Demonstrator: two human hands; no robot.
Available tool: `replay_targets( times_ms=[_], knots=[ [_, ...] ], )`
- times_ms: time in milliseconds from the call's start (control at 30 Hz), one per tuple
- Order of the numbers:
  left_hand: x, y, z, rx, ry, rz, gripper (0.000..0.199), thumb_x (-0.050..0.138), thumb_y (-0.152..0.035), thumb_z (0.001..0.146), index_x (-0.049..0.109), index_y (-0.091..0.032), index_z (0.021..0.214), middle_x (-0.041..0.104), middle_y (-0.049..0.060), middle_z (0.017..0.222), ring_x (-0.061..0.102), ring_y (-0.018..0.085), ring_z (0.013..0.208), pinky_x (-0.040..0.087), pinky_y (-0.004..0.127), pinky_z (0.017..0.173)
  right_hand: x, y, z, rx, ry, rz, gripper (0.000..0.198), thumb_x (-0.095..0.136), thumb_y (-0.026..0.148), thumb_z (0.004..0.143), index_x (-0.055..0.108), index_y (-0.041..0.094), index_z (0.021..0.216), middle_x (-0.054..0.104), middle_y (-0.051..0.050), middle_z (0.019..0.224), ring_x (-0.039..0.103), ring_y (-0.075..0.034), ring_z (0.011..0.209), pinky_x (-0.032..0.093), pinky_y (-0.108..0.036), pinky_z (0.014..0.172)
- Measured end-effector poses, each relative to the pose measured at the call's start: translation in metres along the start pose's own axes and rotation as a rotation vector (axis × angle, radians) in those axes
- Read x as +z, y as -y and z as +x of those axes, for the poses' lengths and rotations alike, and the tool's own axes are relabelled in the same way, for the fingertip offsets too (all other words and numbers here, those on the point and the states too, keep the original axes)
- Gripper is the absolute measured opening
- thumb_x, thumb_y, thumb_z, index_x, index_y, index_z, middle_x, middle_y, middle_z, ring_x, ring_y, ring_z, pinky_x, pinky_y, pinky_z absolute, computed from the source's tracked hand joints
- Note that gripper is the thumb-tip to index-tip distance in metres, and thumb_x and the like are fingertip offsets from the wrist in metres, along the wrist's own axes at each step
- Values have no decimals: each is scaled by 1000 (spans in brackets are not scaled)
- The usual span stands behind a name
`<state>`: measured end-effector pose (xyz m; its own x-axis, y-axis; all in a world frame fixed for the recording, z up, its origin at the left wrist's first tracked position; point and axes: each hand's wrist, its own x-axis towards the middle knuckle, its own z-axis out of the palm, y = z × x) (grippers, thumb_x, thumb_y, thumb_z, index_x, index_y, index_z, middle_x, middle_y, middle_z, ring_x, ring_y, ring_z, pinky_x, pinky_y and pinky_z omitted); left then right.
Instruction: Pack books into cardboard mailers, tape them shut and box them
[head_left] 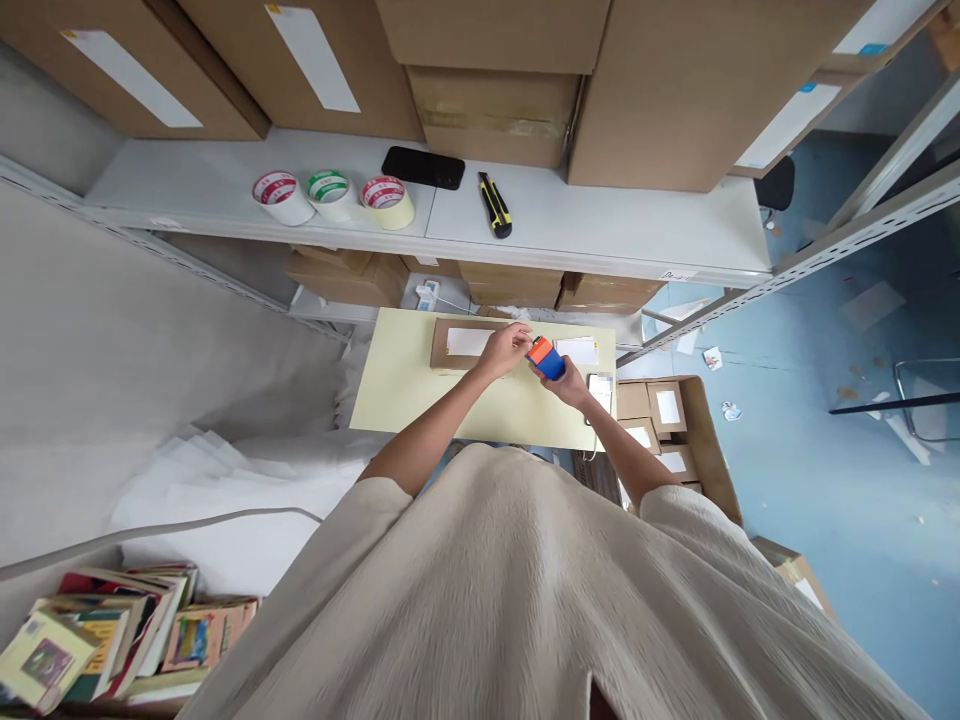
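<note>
Just above the middle of the frame, the right hand (571, 383) grips a small orange-and-blue tape dispenser (545, 358) over the pale yellow desk (397, 390), its long axis slanting up-left toward the left hand (504, 350). That hand's fingers are pinched at the dispenser's orange end, directly over a flat brown carton (450, 345) with white labels. On the shelf (225, 190) above lie three tape rolls (332, 196), a phone (423, 167) and a utility knife (494, 205), well apart from both hands.

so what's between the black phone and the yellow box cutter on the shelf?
Nothing: head view shows bare white shelf between the black phone and the box cutter.
</note>
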<state>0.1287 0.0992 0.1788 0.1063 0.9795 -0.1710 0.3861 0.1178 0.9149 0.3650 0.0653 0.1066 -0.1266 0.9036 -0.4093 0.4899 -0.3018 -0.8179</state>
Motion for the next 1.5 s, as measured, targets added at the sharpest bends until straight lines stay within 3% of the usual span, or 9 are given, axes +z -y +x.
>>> replay_targets(
  times_ms=[200, 433, 667, 833, 1000, 1167, 1333, 1500],
  knots=[
    [-8, 2, -5, -36, -28, -19, 32, 77, -12, 96, 79, -22, 127, 89, 9, 124, 85, 25, 115, 65, 39, 110, 10, 6, 4, -39, 17, -52, 51, 76, 51, 72, 44, 32, 107, 63, 3, 96, 59, -22, 84, 53, -36, 75],
    [-18, 10, -5, -52, -85, -55, 33, 80, -17, 95, 78, -21, 128, 89, 9, 119, 84, 23, 113, 64, 38, 111, 14, 18, -1, -53, 1, -105, 49, 74, 50, 74, 44, 32, 108, 65, 1, 97, 59, -23, 87, 53, -35, 77],
    [-18, 26, -6, -197, -176, -72, 36, 84, -17, 88, 79, -25, 124, 89, 4, 107, 84, 23, 103, 65, 37, 101, 20, 29, -17, -59, 3, -168, 48, 74, 49, 75, 48, 31, 111, 71, -2, 106, 65, -27, 94, 56, -39, 82],
    [-23, 31, -6, -198, -166, -34, 40, 82, -16, 87, 80, -29, 124, 88, 1, 101, 84, 26, 103, 65, 41, 102, 28, 35, -30, -26, -52, -232, 47, 75, 48, 77, 52, 31, 114, 75, -6, 113, 69, -29, 99, 58, -40, 83],
    [-32, 29, 4, -185, -52, -20, 42, 84, -14, 83, 77, -26, 123, 87, 3, 97, 84, 28, 104, 64, 46, 108, 41, 35, -46, 56, -141, -258, 42, 80, 49, 81, 54, 32, 110, 79, -5, 108, 74, -30, 99, 59, -41, 88],
    [-35, 34, 25, -224, 114, -59, 58, 89, -11, 73, 72, -25, 127, 84, 1, 91, 84, 29, 102, 65, 45, 105, 62, 39, -70, 168, -239, -223, 53, 85, 69, 85, 59, 32, 111, 82, -5, 103, 78, -32, 98, 61, -40, 88],
    [-24, 41, 42, -317, 276, 13, 69, 100, -13, 66, 68, -25, 126, 84, 3, 95, 83, 30, 100, 64, 41, 95, 83, 45, -99, 265, -308, -230, 54, 84, 74, 89, 61, 32, 114, 81, -5, 99, 79, -32, 99, 60, -38, 81],
    [-5, 41, 46, -324, 390, 106, 76, 107, -19, 61, 67, -26, 125, 84, 7, 104, 80, 30, 100, 64, 41, 93, 97, 44, -122, 326, -345, -198, 56, 80, 80, 91, 59, 32, 111, 77, -5, 94, 77, -33, 96, 58, -39, 81]
  ],
)
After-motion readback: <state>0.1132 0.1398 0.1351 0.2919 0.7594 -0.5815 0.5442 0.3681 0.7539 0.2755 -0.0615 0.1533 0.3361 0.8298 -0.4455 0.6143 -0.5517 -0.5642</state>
